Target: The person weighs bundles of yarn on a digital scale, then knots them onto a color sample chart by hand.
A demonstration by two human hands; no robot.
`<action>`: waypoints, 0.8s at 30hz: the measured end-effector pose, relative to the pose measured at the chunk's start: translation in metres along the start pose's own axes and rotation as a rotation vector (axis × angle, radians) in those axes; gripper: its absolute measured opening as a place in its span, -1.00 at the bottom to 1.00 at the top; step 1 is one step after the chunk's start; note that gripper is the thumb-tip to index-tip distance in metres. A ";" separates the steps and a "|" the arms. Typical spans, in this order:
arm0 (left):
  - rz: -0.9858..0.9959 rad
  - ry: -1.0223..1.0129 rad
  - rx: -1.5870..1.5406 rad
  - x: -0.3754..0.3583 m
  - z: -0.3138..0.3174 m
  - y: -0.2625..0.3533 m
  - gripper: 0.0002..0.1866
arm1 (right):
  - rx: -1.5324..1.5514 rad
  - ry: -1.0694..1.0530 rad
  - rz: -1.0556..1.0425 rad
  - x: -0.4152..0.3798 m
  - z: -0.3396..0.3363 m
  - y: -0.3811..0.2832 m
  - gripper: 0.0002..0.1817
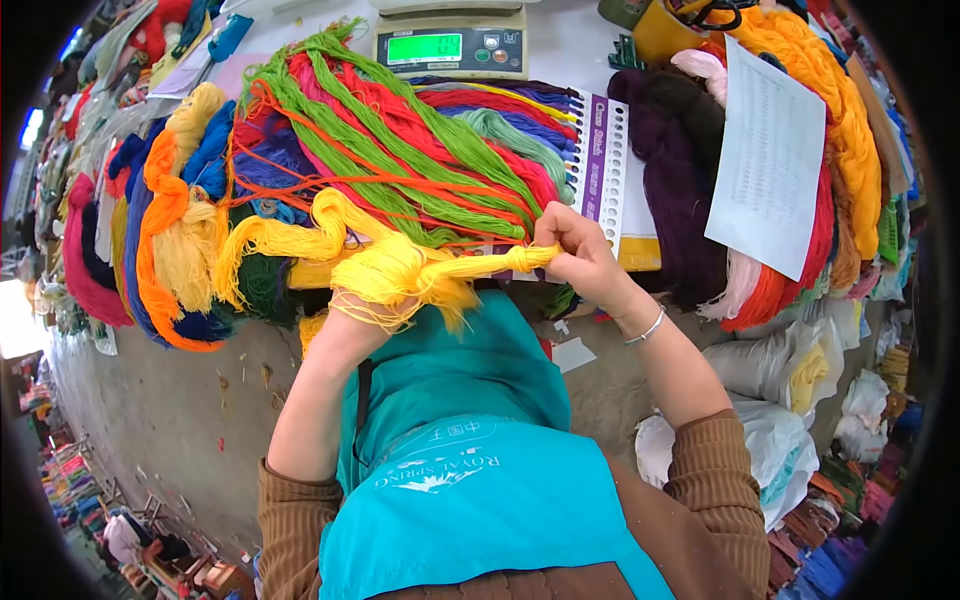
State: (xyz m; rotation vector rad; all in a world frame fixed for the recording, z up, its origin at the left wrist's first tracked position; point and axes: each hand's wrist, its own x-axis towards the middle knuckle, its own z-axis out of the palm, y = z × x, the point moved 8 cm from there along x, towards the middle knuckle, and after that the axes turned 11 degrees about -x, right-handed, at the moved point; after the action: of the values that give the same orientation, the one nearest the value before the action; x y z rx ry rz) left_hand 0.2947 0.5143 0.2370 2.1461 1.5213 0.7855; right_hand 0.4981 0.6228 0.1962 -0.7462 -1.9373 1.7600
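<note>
A bright yellow yarn skein (400, 270) stretches between my two hands at the near edge of the table. My left hand (350, 318) is wrapped in the skein's loops, mostly hidden under the yarn. My right hand (578, 252) pinches the twisted end of the same skein, fingers closed around it. Behind the skein lies a heap of green, red and orange yarn hanks (400, 150). A thread colour card (598, 165) with punched holes lies just beyond my right hand.
A digital scale (452, 45) with a lit green display sits at the table's far side. Orange yarn (830, 110) and dark purple yarn (680, 170) pile at the right under a printed paper sheet (768, 160). White plastic bags (790, 400) stand on the floor.
</note>
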 end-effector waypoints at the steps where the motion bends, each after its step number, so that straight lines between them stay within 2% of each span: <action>1: -0.063 0.081 -0.117 -0.001 -0.007 0.001 -0.66 | 0.001 0.003 0.002 0.001 0.001 0.001 -0.84; 4: -0.159 0.041 -0.167 -0.004 -0.004 -0.007 -0.66 | 0.050 0.117 -0.072 0.005 0.000 -0.013 -0.83; 6: -0.191 -0.024 -0.207 -0.006 0.004 -0.008 -0.62 | 0.228 0.108 0.091 0.005 0.000 -0.008 -0.84; 7: -0.220 -0.087 -0.247 -0.006 0.011 -0.009 -0.59 | 0.204 0.109 0.114 0.004 -0.001 -0.009 -0.86; 8: -0.119 -0.033 -0.205 0.002 0.008 0.004 -0.67 | 0.203 0.111 0.115 0.004 -0.001 -0.006 -0.86; 11: -0.159 -0.059 -0.164 0.007 0.011 0.003 -0.67 | 0.255 0.117 0.066 0.006 0.000 0.002 -0.86; 14: -0.156 0.022 -0.105 -0.002 0.014 -0.011 -0.67 | 0.144 0.177 0.019 0.005 -0.001 0.000 -0.85; 16: -0.203 0.009 -0.069 -0.004 0.012 -0.023 -0.66 | 0.041 0.183 0.074 0.004 0.002 0.002 -0.84; 19: -0.255 0.023 -0.054 -0.010 0.008 -0.029 -0.63 | -0.489 0.142 -0.019 0.001 0.011 -0.026 -0.77; 20: -0.252 0.039 -0.063 -0.010 0.007 -0.028 -0.62 | -0.539 0.183 -0.094 0.002 0.014 -0.035 -0.74; 24: -0.285 0.022 -0.004 -0.013 0.003 -0.035 -0.61 | -0.650 0.154 -0.137 0.002 0.017 -0.031 -0.74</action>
State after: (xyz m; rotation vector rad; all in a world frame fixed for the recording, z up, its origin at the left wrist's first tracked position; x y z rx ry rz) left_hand 0.2678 0.5133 0.2106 1.8649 1.7826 0.7128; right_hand 0.4821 0.6095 0.2252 -0.8920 -2.3966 0.9472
